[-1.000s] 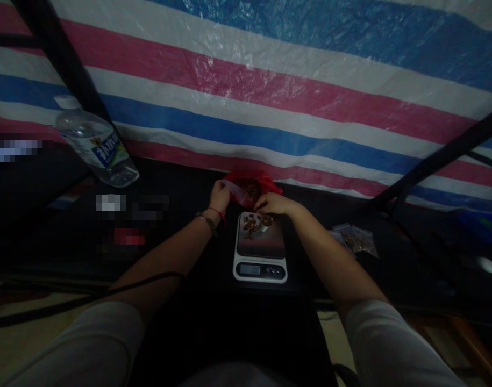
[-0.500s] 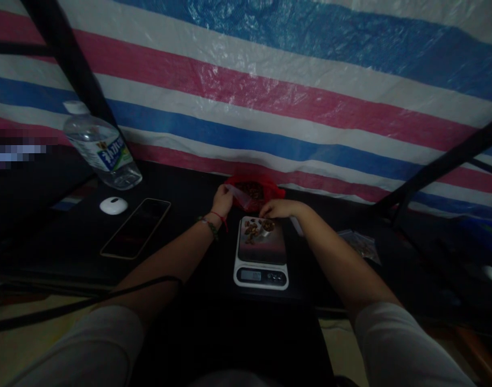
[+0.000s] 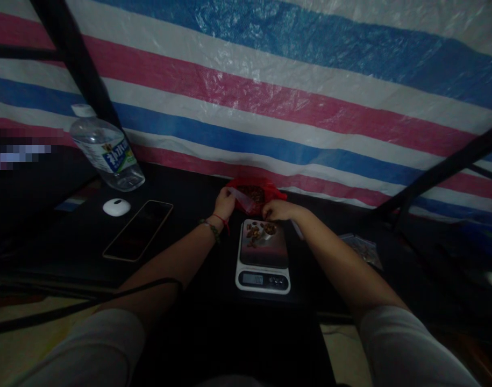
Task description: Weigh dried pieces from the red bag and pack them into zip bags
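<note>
A small white kitchen scale (image 3: 263, 264) sits on the dark table (image 3: 181, 252) straight in front of me, with brown nut-like pieces (image 3: 254, 232) and a small metal cup (image 3: 269, 230) on its far end. Behind it lies a red bag (image 3: 254, 191) with more brown pieces in it. My left hand (image 3: 223, 203) pinches a small clear plastic bag (image 3: 241, 198) at the red bag's left side. At the far right edge of the scale, my right hand (image 3: 278, 210) has its fingers closed above the cup; whether it holds the cup's handle is too dark to tell.
A water bottle (image 3: 107, 151) stands at the back left, with a white oval object (image 3: 116, 207) and a dark phone (image 3: 138, 229) beside it. Small clear packets (image 3: 364, 250) lie to the right. A striped tarp (image 3: 270, 97) hangs behind the table. A black cable (image 3: 80, 306) runs across the near left.
The view has drifted up and to the left a little. Both hands stay at the red bag and the scale's far end, with only slight finger movement.
</note>
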Available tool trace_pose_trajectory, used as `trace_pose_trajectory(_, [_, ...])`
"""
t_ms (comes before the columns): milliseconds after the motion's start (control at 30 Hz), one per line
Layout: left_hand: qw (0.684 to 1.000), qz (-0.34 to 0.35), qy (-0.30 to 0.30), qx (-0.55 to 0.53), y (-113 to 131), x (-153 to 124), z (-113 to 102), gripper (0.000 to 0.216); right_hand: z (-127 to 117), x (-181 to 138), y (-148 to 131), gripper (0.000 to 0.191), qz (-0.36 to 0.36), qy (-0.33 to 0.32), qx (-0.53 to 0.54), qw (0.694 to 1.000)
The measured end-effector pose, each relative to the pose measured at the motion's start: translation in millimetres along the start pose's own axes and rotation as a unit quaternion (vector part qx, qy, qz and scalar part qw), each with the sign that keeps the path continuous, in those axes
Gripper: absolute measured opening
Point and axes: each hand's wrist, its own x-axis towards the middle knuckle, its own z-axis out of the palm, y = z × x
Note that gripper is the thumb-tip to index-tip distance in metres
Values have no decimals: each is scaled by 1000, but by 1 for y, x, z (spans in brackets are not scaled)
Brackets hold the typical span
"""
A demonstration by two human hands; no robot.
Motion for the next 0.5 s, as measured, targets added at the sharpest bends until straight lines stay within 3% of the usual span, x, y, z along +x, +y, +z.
trace_pose_trajectory(333, [1000, -5, 13, -21, -2, 2, 0, 22, 0, -4, 9, 24, 11, -28, 44, 999])
trace_pose_trajectory(500, [999, -2, 10, -34, -4, 2, 0, 22, 0, -7, 2, 18, 0, 6, 30, 1000])
